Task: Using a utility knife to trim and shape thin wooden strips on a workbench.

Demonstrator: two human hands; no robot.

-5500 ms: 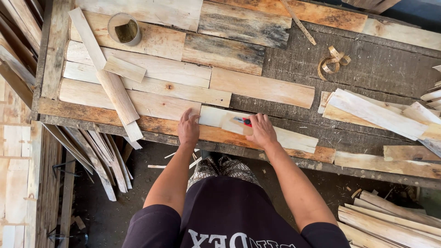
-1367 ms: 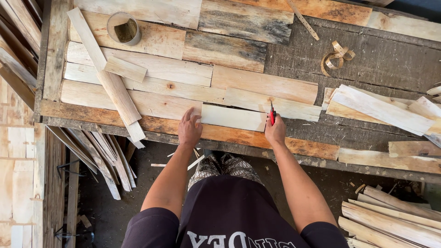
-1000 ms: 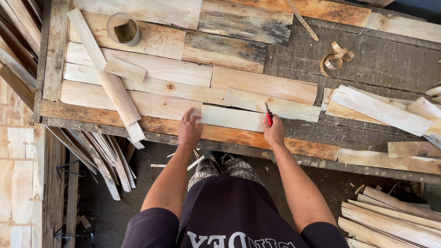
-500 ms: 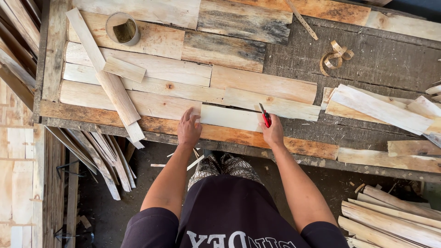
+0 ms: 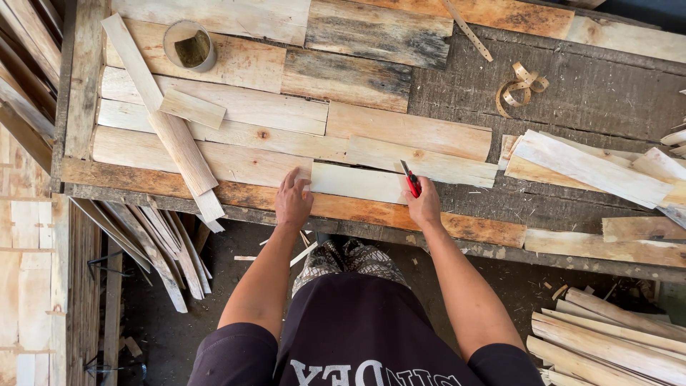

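Observation:
A short pale wooden slat [image 5: 357, 183] lies in the nearest row of a panel of laid boards [image 5: 236, 129]. My left hand [image 5: 293, 201] presses flat on the slat's left end, fingers spread. My right hand [image 5: 424, 205] sits at the slat's right end and grips a red-handled cutter [image 5: 410, 178], whose tip points up along the end of the slat. An orange-brown board [image 5: 464, 227] runs along the front edge just below both hands.
A round tin [image 5: 190, 46] stands at the back left. A long slat [image 5: 161, 118] lies diagonally across the boards. Loose slats [image 5: 593, 168] pile at the right, a curled strap [image 5: 522, 82] lies behind them. More slats [image 5: 614, 343] lie on the floor.
The slat has gone from lying skewed near the edge to sitting in line with the row. My right hand moved to its right end, and the cutter tilted leftward over the last second.

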